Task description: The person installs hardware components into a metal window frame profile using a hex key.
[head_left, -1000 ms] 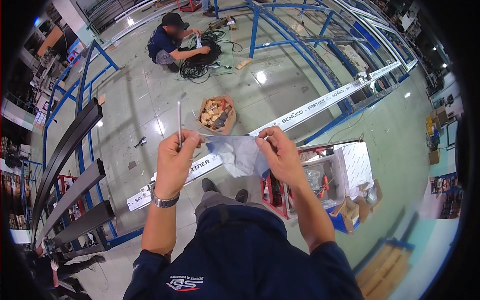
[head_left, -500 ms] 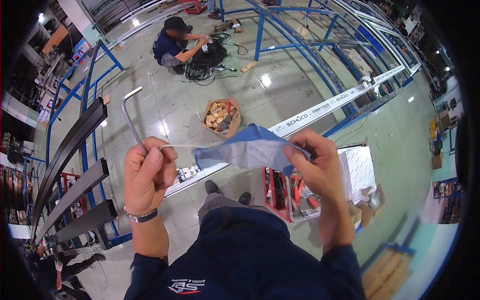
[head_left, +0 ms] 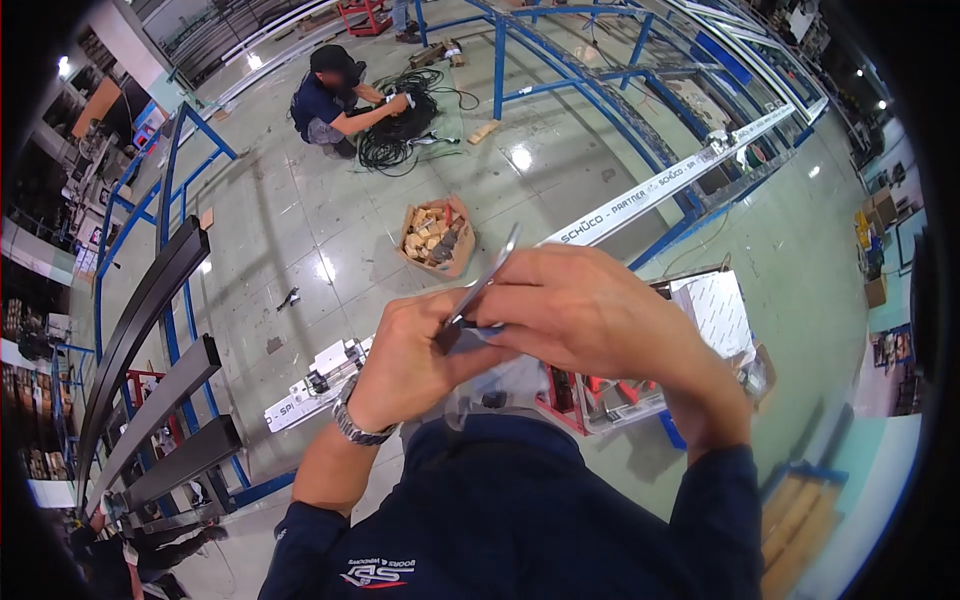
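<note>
Both hands are close together in front of my chest. My left hand (head_left: pixel 415 345) is closed around a bent metal rod (head_left: pixel 492 272), whose upper end sticks up between the hands. Right beside it, my right hand (head_left: pixel 590 305) has its fingers bent inward against the left one. Only a small piece of blue cloth (head_left: pixel 492 338) shows beneath the right fingers; the hands hide most of it. A metal watch (head_left: pixel 362 420) sits on the left wrist.
A cardboard box of wooden pieces (head_left: pixel 437 236) stands on the floor ahead. Beyond it a person (head_left: pixel 335 100) crouches by black cables (head_left: pixel 405 120). Dark profiles (head_left: pixel 150 300) lie on a blue rack at left. A white-filmed profile (head_left: pixel 640 200) extends right, above a red toolbox (head_left: pixel 590 400).
My hands have come together from apart, the left moving right. The blue cloth, earlier stretched between them, is now mostly hidden. The metal rod has moved right with my left hand.
</note>
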`<state>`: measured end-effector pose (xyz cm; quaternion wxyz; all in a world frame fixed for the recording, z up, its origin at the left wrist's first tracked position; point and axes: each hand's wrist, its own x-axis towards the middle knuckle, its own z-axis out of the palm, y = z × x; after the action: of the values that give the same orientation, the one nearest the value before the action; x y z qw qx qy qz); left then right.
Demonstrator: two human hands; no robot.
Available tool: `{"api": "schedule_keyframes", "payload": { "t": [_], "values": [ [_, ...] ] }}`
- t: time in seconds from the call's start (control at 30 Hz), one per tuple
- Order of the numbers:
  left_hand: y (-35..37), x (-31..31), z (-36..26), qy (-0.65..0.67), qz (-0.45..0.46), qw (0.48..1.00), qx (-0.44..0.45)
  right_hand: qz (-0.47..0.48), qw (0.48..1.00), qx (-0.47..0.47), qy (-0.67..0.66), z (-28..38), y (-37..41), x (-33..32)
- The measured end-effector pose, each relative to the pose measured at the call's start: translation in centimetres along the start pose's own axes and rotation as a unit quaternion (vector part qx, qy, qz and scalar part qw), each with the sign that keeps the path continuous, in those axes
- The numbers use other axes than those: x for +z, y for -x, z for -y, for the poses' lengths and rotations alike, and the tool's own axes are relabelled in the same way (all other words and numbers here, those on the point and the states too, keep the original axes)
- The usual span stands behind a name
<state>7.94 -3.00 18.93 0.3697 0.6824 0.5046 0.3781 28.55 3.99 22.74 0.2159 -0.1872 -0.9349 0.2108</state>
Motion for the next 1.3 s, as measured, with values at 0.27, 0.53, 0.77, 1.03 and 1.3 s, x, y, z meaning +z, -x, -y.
{"api": "schedule_keyframes", "payload": {
  "t": [0.27,0.53,0.77,1.03,1.3],
  "values": [
    [-0.9,3.7,3.2,0.242,-0.267,0.926,-0.112,-0.354,0.844,0.283,-0.288,0.4,3.7,11.6],
    [-0.9,3.5,3.8,0.422,-0.271,0.854,-0.135,-0.229,0.792,0.388,-0.412,-3.4,5.6,12.2],
    [1.4,-0.9,2.0,0.466,-0.140,0.857,-0.173,-0.128,0.915,0.340,-0.173,-2.3,6.3,3.8],
    [4.5,-5.1,-2.1,0.463,-0.085,0.882,-0.014,-0.276,0.938,0.195,0.072,-0.3,3.9,0.2],
    [5.3,-8.1,-4.8,0.479,-0.022,0.861,0.167,-0.229,0.968,0.074,-0.075,4.5,2.4,-3.7]
  ]
}}
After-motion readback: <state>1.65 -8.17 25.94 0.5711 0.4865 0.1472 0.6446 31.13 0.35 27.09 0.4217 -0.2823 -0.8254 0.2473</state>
